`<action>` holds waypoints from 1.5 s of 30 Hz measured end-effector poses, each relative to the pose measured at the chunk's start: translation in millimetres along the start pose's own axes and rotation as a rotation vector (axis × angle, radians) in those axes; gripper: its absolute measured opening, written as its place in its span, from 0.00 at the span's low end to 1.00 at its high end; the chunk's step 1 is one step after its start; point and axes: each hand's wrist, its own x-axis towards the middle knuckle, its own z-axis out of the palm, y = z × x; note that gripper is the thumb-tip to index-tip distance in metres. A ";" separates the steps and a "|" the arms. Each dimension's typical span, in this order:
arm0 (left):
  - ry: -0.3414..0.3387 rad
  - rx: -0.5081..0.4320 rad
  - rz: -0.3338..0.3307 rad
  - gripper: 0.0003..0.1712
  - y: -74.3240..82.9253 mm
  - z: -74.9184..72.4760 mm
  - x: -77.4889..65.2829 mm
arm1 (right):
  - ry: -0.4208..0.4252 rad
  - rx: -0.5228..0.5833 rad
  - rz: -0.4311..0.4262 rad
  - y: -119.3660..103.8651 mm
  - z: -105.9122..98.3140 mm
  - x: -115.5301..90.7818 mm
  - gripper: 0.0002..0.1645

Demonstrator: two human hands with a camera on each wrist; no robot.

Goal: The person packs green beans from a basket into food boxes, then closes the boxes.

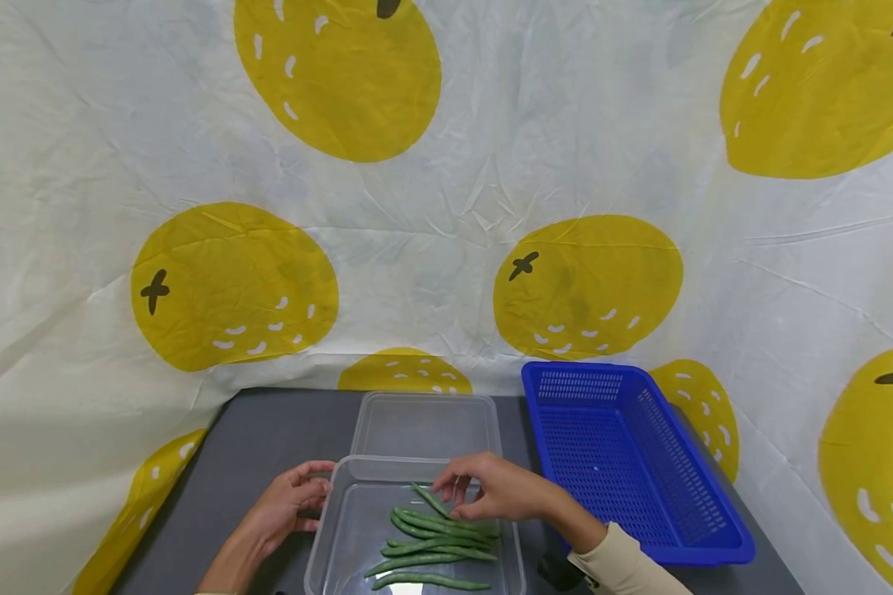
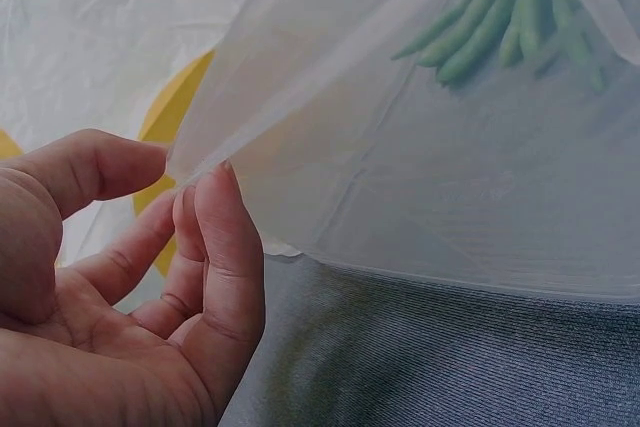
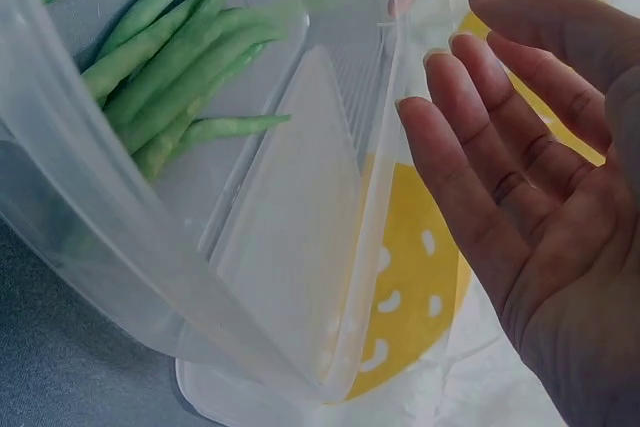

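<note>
A see-through plastic container (image 1: 409, 469) holds several green beans (image 1: 439, 558) lying side by side on its bottom. At its left corner my left hand (image 1: 286, 506) pinches the rim between thumb and fingertips, as the left wrist view shows with the hand (image 2: 150, 267) at the edge. Over the far right part of the container hovers my right hand (image 1: 500, 487), fingers loosely bent above the beans. In the right wrist view that hand (image 3: 540, 167) has nothing between thumb and fingers, and the beans (image 3: 190, 77) lie beyond the container wall.
Behind the container lies a flat see-through lid (image 1: 427, 420) on the dark grey table (image 1: 283, 430). To the right stands a blue slotted basket (image 1: 685, 438) without contents. A white curtain with yellow fruit prints (image 1: 417, 273) hangs behind and around the table.
</note>
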 end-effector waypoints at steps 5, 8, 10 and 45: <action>-0.003 0.001 -0.002 0.29 0.0 0.0 0.6 | 0.010 0.019 0.009 1.2 0.0 -2.8 0.20; -0.005 0.001 -0.004 0.29 -0.8 -0.2 0.6 | 0.023 0.016 0.002 2.5 0.4 -5.3 0.19; -0.005 0.000 -0.005 0.29 -1.2 -0.3 0.5 | 0.037 0.017 0.006 2.9 0.5 -7.2 0.18; -0.042 0.121 -0.089 0.38 66.4 7.5 52.9 | 0.720 0.624 0.732 55.7 -43.8 22.7 0.37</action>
